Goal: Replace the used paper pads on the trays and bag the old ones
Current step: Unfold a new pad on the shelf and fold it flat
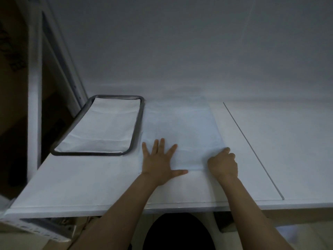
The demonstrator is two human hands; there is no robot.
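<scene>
Left hand: my view has the left hand point(158, 165) in the lower middle of the frame, palm down, fingers straight and spread, thumb out to the right. It presses flat on the near left part of the loose pad point(180, 127).
Right hand: the right hand point(222, 164) sits just right of the left one, knuckles up, fingers curled tight. It grips the near right corner of the loose pad.
Arms: both bare forearms come up from the bottom edge and angle inward across the near edge of the table point(270, 141).
Loose pad: a pale sheet lying flat on the table in the middle of the frame, running away from the hands toward the wall point(180, 42). Its near edge lies under both hands.
Tray: the metal-rimmed tray point(117, 96) lies on the table at centre left, just beside the loose pad's left edge. I cannot tell whether they touch.
Pad in the tray: a white creased tray pad point(104, 127) fills the tray, inside the rim.
Table seam: a thin dark line point(252, 147) crosses the tabletop at the right, well apart from the right hand.
Hard to see: the right fingertips are tucked under the knuckles. The loose pad's far edge fades into the white tabletop. The light is dim.
Left edge: a pale shelf frame point(34, 105) stands at the far left, with dark shapes behind it that I cannot make out.
Bottom: a dark rounded shape point(178, 231) shows below the table's edge, between the arms; I cannot identify it.
</scene>
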